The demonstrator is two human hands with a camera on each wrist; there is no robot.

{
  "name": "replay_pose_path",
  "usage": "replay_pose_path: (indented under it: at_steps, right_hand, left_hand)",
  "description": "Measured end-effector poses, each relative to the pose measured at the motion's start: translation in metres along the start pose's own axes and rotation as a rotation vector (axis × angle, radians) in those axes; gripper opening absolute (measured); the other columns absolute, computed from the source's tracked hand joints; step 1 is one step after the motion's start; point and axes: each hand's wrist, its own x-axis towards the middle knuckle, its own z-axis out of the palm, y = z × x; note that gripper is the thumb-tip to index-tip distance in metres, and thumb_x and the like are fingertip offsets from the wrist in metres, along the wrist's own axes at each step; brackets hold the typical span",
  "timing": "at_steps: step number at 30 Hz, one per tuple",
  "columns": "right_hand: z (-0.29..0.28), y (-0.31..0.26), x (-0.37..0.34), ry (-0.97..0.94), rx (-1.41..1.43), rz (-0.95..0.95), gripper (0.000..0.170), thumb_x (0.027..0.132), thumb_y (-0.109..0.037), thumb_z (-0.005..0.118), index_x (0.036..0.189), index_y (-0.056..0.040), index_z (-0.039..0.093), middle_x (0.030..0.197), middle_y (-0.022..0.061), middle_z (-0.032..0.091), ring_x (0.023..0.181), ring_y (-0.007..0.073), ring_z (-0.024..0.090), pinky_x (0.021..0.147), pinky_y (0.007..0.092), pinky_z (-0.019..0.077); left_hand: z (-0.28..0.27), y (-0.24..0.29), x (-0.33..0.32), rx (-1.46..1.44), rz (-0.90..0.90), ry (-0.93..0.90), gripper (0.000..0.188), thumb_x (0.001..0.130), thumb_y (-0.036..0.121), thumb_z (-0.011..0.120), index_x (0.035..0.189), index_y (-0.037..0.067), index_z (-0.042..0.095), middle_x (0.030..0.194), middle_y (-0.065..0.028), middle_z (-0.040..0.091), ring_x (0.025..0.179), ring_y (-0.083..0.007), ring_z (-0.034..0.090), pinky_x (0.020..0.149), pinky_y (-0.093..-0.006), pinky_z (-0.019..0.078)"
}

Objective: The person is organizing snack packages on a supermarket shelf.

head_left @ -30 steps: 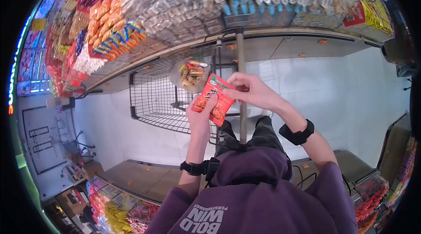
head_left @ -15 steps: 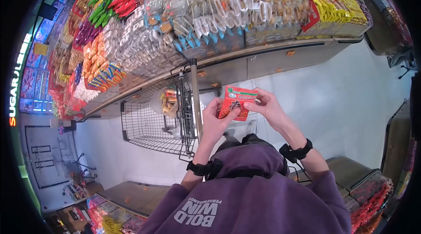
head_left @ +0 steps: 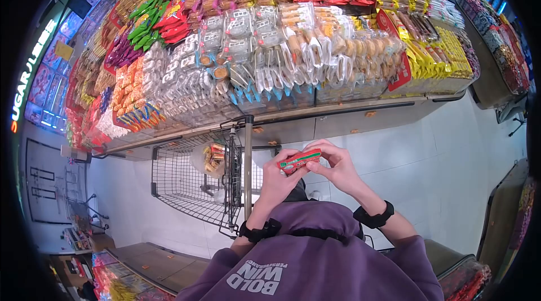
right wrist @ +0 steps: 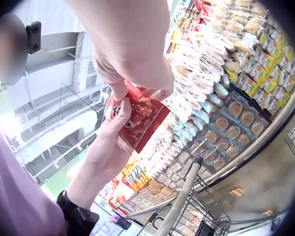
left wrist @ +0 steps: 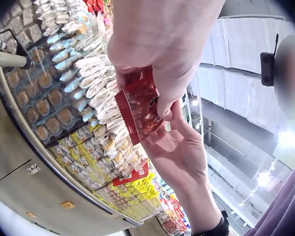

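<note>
From where I stand, the packet (head_left: 300,160) could slip to the floor (head_left: 406,160) if either grip slackens, since only thumbs and fingers of the left hand (head_left: 277,177) and right hand (head_left: 337,170) pinch it, tipped nearly edge-on before the purple shirt (head_left: 338,267), beside the trolley handle (head_left: 248,171). It's glossy red, green-banded, dark-lettered, with a toothed crimped edge.

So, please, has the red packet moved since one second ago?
Yes, rightward in the head view: the red packet was mostly left of the orange tag beside the cart handle, on the fixed cabinet; now it lies right of that tag.
</note>
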Motion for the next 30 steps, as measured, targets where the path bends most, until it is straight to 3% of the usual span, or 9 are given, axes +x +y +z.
replay_pose_path:
  at_steps: [4, 7, 9, 11, 17, 21, 22, 26, 30]
  right_hand:
    - [-0.003, 0.000, 0.038, -0.012, -0.031, -0.008, 0.033, 0.087, -0.009, 0.072, 0.118, -0.0020, 0.064, 0.116, 0.0078, 0.061, 0.105, 0.0161, 0.059, 0.094, 0.0316, 0.0466]
    - [0.003, -0.010, 0.071, -0.024, -0.122, -0.013, 0.033, 0.090, -0.014, 0.069, 0.120, -0.0021, 0.063, 0.117, 0.0082, 0.061, 0.106, 0.0162, 0.059, 0.094, 0.0309, 0.0461]
    - [0.009, -0.009, 0.096, -0.058, -0.147, -0.038, 0.035, 0.095, -0.018, 0.064, 0.126, -0.0021, 0.061, 0.121, 0.0082, 0.061, 0.110, 0.0148, 0.058, 0.095, 0.0301, 0.0457]
    - [0.024, -0.023, 0.116, -0.101, 0.170, 0.163, 0.039, 0.095, -0.018, 0.064, 0.131, -0.0019, 0.058, 0.126, 0.0072, 0.062, 0.112, 0.0124, 0.056, 0.097, 0.0296, 0.0452]
    - [0.021, -0.036, 0.191, -0.197, -0.030, 0.154, 0.043, 0.096, -0.019, 0.064, 0.134, -0.0026, 0.056, 0.133, 0.0096, 0.059, 0.111, 0.0095, 0.056, 0.098, 0.0284, 0.0448]
    - [0.022, -0.034, 0.228, -0.214, -0.120, 0.117, 0.044, 0.095, -0.027, 0.066, 0.131, -0.0016, 0.059, 0.092, 0.0058, 0.069, 0.077, 0.0069, 0.058, 0.069, 0.0266, 0.0496]
    - [0.024, -0.028, 0.235, -0.164, -0.169, 0.002, 0.040, 0.096, -0.031, 0.064, 0.123, -0.0017, 0.064, 0.075, 0.0027, 0.064, 0.065, 0.0059, 0.053, 0.058, 0.0263, 0.0449]
    - [0.017, -0.054, 0.256, -0.139, -0.224, 0.179, 0.038, 0.098, -0.034, 0.061, 0.110, 0.0015, 0.067, 0.076, 0.0038, 0.065, 0.068, 0.0054, 0.054, 0.059, 0.0263, 0.0454]
    - [0.004, -0.045, 0.276, -0.045, -0.139, 0.231, 0.040, 0.101, -0.036, 0.056, 0.103, 0.0037, 0.063, 0.081, 0.0031, 0.065, 0.074, 0.0040, 0.054, 0.067, 0.0251, 0.0470]
  left_hand:
    - [-0.013, 0.002, 0.028, 0.085, 0.043, 0.016, 0.028, 0.081, 0.009, 0.078, 0.106, 0.000, 0.066, 0.092, -0.0047, 0.070, 0.084, -0.0077, 0.064, 0.075, -0.0249, 0.0514]
    - [-0.026, -0.008, 0.054, -0.105, -0.001, 0.007, 0.026, 0.082, 0.007, 0.075, 0.106, 0.000, 0.067, 0.092, -0.0043, 0.070, 0.084, -0.0090, 0.064, 0.076, -0.0264, 0.0515]
    - [-0.038, -0.004, 0.081, -0.150, 0.101, 0.015, 0.024, 0.082, 0.008, 0.076, 0.104, 0.000, 0.068, 0.093, -0.0071, 0.071, 0.080, -0.0126, 0.065, 0.073, -0.0283, 0.0512]
    - [-0.052, 0.001, 0.105, -0.163, 0.147, -0.004, 0.024, 0.082, 0.007, 0.075, 0.103, 0.000, 0.068, 0.092, -0.0085, 0.071, 0.078, -0.0147, 0.065, 0.071, -0.0291, 0.0508]
    - [-0.098, -0.009, 0.163, -0.115, 0.131, -0.111, 0.026, 0.081, 0.007, 0.074, 0.105, 0.000, 0.067, 0.087, -0.0072, 0.070, 0.076, -0.0133, 0.064, 0.070, -0.0289, 0.0500]
    - [-0.114, -0.015, 0.179, -0.281, 0.139, -0.138, 0.034, 0.087, 0.004, 0.066, 0.120, -0.002, 0.059, 0.107, -0.0089, 0.067, 0.093, -0.0143, 0.065, 0.081, -0.0280, 0.0511]
    - [-0.106, -0.006, 0.183, -0.470, 0.123, -0.030, 0.031, 0.089, 0.008, 0.068, 0.118, -0.001, 0.061, 0.100, -0.0051, 0.068, 0.087, -0.0087, 0.062, 0.073, -0.0254, 0.0493]
    - [-0.115, -0.008, 0.193, -0.459, 0.174, -0.014, 0.033, 0.095, 0.010, 0.060, 0.124, -0.003, 0.055, 0.110, -0.0068, 0.065, 0.094, -0.0090, 0.061, 0.082, -0.0269, 0.0490]
    - [-0.110, -0.007, 0.209, -0.661, 0.018, 0.050, 0.036, 0.103, 0.021, 0.048, 0.130, -0.004, 0.052, 0.117, -0.0078, 0.064, 0.104, -0.0096, 0.058, 0.092, -0.0271, 0.0453]
